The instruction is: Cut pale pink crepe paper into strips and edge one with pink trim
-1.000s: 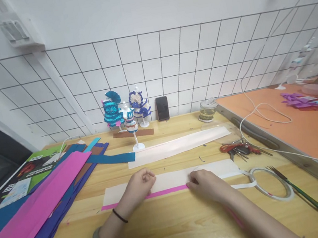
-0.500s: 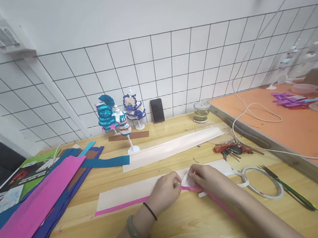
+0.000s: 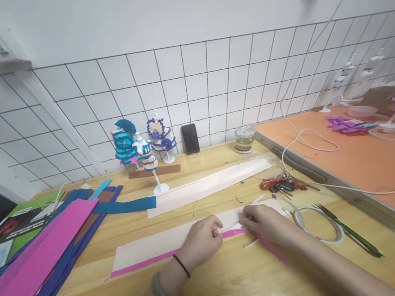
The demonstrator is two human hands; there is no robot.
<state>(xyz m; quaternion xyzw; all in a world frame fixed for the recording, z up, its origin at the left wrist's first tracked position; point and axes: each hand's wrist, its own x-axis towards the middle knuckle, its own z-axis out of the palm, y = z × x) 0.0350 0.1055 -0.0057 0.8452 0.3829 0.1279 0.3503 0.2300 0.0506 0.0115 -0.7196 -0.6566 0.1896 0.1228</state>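
Observation:
A long white paper strip [image 3: 149, 247] lies on the wooden table [image 3: 213, 287], with a thin pink strip [image 3: 141, 264] along its near edge. My left hand [image 3: 201, 241] is closed, pinching the papers near their middle. My right hand [image 3: 266, 222] is closed too, pinching the pink strip just to the right, where the pink strip bends off toward me. The two hands sit almost touching. A roll of clear tape [image 3: 318, 225] lies right of my right hand, its white tail running under that hand.
A second white strip [image 3: 207, 186] lies farther back. Pink, blue and purple crepe sheets [image 3: 38, 260] are stacked at left. Paper-dress figurines [image 3: 143, 149], a phone [image 3: 190, 138] and a jar [image 3: 243, 140] stand by the wall grid. Keys [image 3: 281, 185], green tweezers [image 3: 351, 233], a white cable [image 3: 340, 184].
My left hand slid right along the strip to meet my right hand. The right end of the pink strip came up off the white paper and now angles toward me.

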